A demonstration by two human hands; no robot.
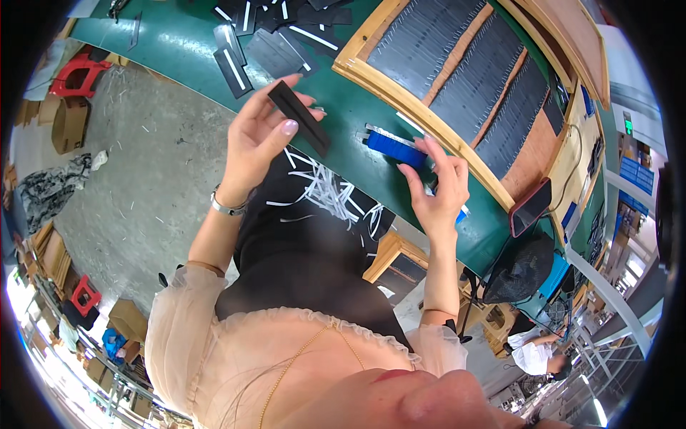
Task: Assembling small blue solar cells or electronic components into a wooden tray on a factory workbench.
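My left hand (257, 136) grips a flat black rectangular piece (300, 118) with a long slot in it, thumb on its near side. The piece is tilted over the green table's front edge. On the table, my right hand (441, 182) is at the right end of a blue block (395, 147) with a pale strip along its top. The thumb and fingers of that hand are spread around the block's end; whether they press on it is hard to see. White paper strips (325, 191) lie in a tangle over my dark-clad lap.
Black flat pieces with white strips (268, 51) are heaped at the back of the green table (171, 36). A wooden tray (400, 98) holds rows of dark pieces. Right of it are a phone (530, 207) and a black fan (520, 269). Another person (532, 352) is farther off.
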